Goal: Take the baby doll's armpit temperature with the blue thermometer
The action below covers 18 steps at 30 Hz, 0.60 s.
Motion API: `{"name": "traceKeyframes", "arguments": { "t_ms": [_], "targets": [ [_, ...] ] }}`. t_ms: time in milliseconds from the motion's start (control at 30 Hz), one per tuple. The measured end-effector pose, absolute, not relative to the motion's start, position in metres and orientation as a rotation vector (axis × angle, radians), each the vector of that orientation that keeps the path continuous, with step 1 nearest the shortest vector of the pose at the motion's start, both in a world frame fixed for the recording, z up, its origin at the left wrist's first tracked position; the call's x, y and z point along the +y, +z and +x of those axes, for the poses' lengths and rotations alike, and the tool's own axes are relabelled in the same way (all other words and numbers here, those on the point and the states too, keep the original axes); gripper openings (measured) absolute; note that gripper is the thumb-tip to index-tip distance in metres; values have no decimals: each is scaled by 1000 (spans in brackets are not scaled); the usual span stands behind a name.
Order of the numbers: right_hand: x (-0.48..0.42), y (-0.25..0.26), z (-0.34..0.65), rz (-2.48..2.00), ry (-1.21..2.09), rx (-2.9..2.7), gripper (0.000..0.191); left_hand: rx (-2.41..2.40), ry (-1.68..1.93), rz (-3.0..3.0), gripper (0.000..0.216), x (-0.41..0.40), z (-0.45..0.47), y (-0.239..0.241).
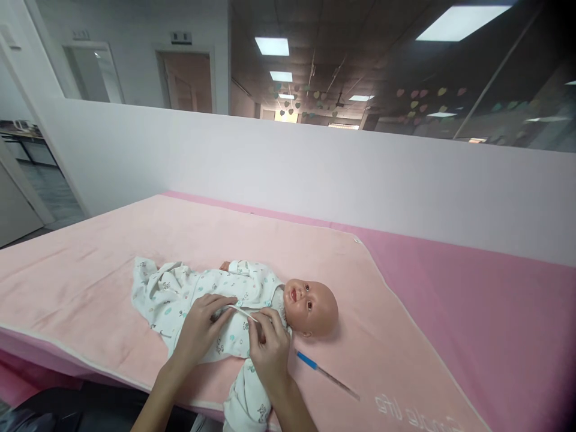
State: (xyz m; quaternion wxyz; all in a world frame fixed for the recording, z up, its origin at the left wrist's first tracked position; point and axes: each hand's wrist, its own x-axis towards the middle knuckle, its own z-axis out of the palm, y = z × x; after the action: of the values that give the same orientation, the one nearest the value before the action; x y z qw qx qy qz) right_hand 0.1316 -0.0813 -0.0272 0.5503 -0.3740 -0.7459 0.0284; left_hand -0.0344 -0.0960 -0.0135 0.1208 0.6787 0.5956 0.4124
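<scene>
A baby doll in a white printed baby outfit lies on its back, head to the right, bare-headed. Over its chest, my left hand and my right hand are closed on opposite ends of a thin white strip, which runs nearly straight between them. Whether the strip is attached to the outfit I cannot make out. The doll's near sleeve stretches toward me beneath my right forearm. Right of that hand lies a slim clear tube with a blue end, untouched.
Beneath the doll spreads a peach blanket with white lettering at its near right. It covers part of a pink surface. A white low wall with glass above closes off the far side. At the left is a doorway.
</scene>
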Motion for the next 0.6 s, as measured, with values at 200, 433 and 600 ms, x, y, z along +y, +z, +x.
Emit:
{"name": "traceKeyframes", "arguments": {
  "t_ms": [200, 433, 600],
  "targets": [
    [-82, -28, 132, -903, 62, -1730, 14, 1893, 1119, 2023, 28, -113, -60, -22],
    [-80, -28, 131, -924, 46, -1708, 14, 1825, 965, 2073, 27, -123, -63, -1],
    [-79, -27, 131, -924, 52, -1711, 14, 1938, 943, 2089, 29, -124, -66, -3]
  ]
}}
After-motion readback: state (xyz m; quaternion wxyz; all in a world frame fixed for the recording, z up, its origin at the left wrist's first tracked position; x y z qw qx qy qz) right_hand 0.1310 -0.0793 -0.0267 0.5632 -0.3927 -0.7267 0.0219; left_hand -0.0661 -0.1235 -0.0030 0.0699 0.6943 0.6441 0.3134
